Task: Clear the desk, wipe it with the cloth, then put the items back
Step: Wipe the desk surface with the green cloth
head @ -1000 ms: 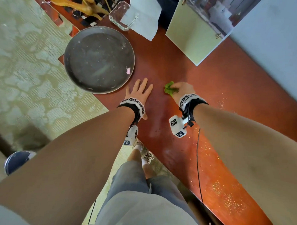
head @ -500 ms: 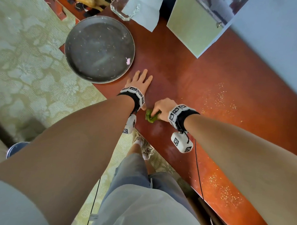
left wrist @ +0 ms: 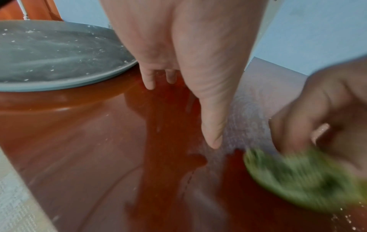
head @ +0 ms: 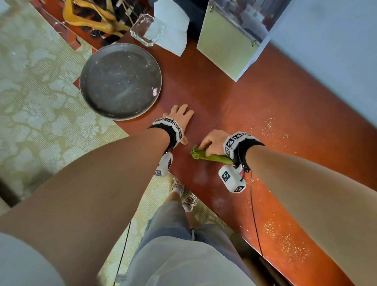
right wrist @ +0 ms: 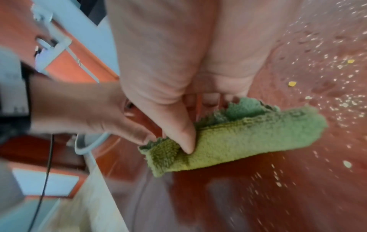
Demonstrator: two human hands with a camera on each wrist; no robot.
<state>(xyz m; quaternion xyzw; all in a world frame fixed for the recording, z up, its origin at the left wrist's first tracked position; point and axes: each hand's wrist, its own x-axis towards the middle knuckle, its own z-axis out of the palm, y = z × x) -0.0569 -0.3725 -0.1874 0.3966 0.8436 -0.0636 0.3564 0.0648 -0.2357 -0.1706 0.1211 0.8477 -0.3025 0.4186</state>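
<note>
- Reddish wooden desk (head: 238,106) takes up most of the shot, with yellowish crumbs (head: 286,244) scattered over its right part.
- Round grey tray (head: 120,81) sits at the desk's left edge, near the left hand.
- Left hand (head: 180,117) lies flat on the desk, fingers straight, nothing in it.
- Right hand (head: 213,141) has its fingers curled round a bunched green cloth (right wrist: 234,141), pressing it onto the desk just beside the left thumb.
</note>
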